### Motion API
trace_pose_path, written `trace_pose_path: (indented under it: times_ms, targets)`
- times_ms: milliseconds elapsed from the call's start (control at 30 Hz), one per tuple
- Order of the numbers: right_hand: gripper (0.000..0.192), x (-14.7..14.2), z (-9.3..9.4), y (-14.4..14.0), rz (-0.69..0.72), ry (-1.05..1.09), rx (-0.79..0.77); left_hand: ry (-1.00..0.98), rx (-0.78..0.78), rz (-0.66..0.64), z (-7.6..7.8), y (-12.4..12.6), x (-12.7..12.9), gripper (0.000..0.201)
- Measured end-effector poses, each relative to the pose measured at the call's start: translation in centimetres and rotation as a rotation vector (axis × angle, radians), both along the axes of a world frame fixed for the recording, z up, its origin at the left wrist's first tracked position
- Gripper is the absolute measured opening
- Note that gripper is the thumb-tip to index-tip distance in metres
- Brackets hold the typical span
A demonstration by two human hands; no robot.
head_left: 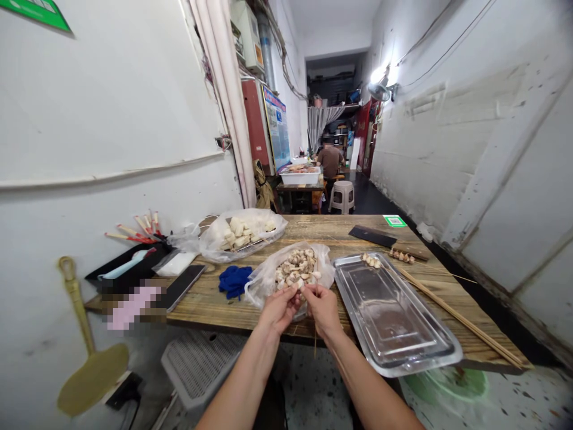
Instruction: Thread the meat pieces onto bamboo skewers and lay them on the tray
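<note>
Above the near edge of a plastic bag (255,286) of garlic cloves (293,267), my two hands meet at the fingertips. My left hand (281,307) is closed in a pinch on a pale garlic clove (300,285). My right hand (323,309) is closed around a thin bamboo skewer (315,343), whose lower end hangs beneath the hand. Where the skewer's tip meets the clove is hidden by my fingers. To the right, a metal tray (389,322) carries a short skewer of cloves (371,261) at its far edge.
Bamboo skewers (465,319) lie along the tray's right side. Another loaded skewer (401,257) rests by a dark blade (372,235). Left are a blue cloth (235,281), a bag of white pieces (242,234) and a phone (181,288). A person (330,160) sits far back.
</note>
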State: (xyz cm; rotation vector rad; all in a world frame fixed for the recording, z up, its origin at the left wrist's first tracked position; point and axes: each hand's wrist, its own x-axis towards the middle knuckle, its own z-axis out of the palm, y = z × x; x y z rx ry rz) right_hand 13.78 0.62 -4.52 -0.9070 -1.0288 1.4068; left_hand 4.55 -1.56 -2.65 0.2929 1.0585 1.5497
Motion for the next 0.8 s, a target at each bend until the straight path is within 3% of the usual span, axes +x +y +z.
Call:
trace_pose_path:
  times_ms: [233,433,600,800]
  targets:
    - [0.03,0.2,0.3,0.1,0.006,-0.031,0.036,-0.117,-0.063,-0.019,0.7,0.0,0.0,0.012]
    - [0.031,0.3,0.2,0.5,-0.011,0.016,-0.006,-0.312,-0.087,-0.147,1.3,0.0,-0.8,0.014]
    - [0.03,0.3,0.5,0.6,0.106,0.107,-0.056,-0.123,-0.003,-0.039,1.0,0.0,-1.1,0.009]
    - [0.024,0.1,0.8,0.3,0.13,0.134,-0.022,-0.14,-0.032,-0.084,0.4,0.1,-1.2,0.007]
